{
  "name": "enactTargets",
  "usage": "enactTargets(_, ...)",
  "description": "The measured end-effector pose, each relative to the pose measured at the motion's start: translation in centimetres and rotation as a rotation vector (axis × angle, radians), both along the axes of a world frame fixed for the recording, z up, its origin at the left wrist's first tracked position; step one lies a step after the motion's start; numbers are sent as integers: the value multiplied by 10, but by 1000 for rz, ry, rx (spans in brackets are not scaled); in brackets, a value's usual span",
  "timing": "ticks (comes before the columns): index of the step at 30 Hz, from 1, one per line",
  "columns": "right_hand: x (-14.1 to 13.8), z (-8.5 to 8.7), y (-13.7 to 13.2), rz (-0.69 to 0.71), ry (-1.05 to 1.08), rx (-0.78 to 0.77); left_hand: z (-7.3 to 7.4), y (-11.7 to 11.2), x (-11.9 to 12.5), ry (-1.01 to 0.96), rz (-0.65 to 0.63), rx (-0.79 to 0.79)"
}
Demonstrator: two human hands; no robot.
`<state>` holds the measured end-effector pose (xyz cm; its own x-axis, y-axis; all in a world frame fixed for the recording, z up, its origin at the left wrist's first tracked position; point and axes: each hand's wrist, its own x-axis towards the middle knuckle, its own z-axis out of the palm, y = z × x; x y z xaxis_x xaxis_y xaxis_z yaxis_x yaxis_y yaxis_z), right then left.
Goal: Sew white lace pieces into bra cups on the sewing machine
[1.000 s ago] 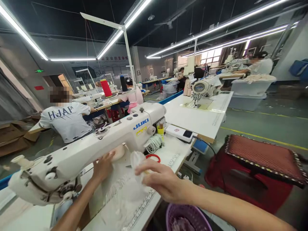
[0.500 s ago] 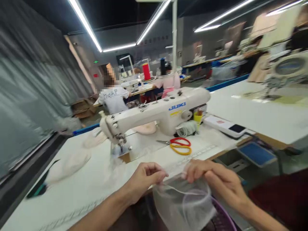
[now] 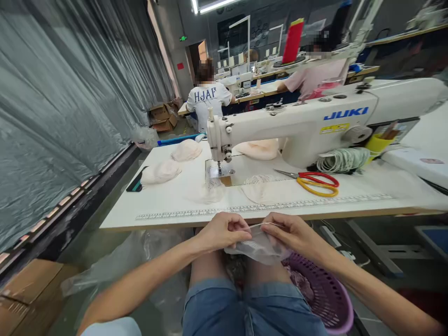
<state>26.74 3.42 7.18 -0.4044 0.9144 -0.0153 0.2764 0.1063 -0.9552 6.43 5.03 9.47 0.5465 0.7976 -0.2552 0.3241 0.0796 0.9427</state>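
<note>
A sheer white fabric piece [image 3: 261,246] hangs between my hands over my lap, just in front of the table edge. My left hand [image 3: 226,231] pinches its upper edge between thumb and fingers. On the other side, my right hand [image 3: 289,228] pinches the same edge, leaving a short taut stretch between the two. Beyond them stands a white JUKI sewing machine [image 3: 252,128] on the white table [image 3: 168,198]. Thin pale fabric pieces [image 3: 206,192] lie by its needle. Scissors [image 3: 317,182] with red and yellow handles rest to the right.
A printed ruler strip [image 3: 210,211] runs along the table front. Pale fabric piles [image 3: 161,172] lie at left. A cord coil [image 3: 343,161] and a yellow cup [image 3: 378,147] sit at right. Below is a purple basket [image 3: 345,303]. Two people work at machines ahead.
My view has swung down and left, bringing my lap and the basket into sight. Both hands still hold the sheer fabric, which now hangs shorter and more gathered.
</note>
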Motion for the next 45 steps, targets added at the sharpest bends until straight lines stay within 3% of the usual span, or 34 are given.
enactTargets(6,-9,6,2,35,-67,36,-3,-8,-30,15,-40,-13)
enactTargets(11,-14,12,8,26,-169,60,-3,-5,-40,24,-80,1)
enactTargets(14,-14,25,6,19,-188,88,-5,-4,-42,6,-65,11)
enactTargets(16,-10,39,1,138,-176,128,-4,-4,-42,-7,-39,133)
enactTargets(19,-6,57,-6,464,-114,158,4,-10,-39,-79,-63,466)
enactTargets(20,-7,59,-6,479,-84,147,8,-12,-37,-127,-102,557)
enactTargets(23,-18,49,3,253,45,158,17,-14,-31,-247,-186,656)
enactTargets(27,-30,19,23,427,184,-41,16,-5,-26,-281,-149,594)
enactTargets(31,-20,10,25,235,145,-164,9,10,-27,-309,23,369)
enactTargets(34,-8,13,26,134,-21,-108,7,19,-21,-342,-47,40)
enactTargets(36,-1,16,35,40,-156,41,6,27,-8,-312,-113,-31)
enactTargets(41,35,15,74,-186,-374,290,4,80,44,1,26,317)
enactTargets(45,94,2,89,-447,-583,497,-4,128,73,249,-19,435)
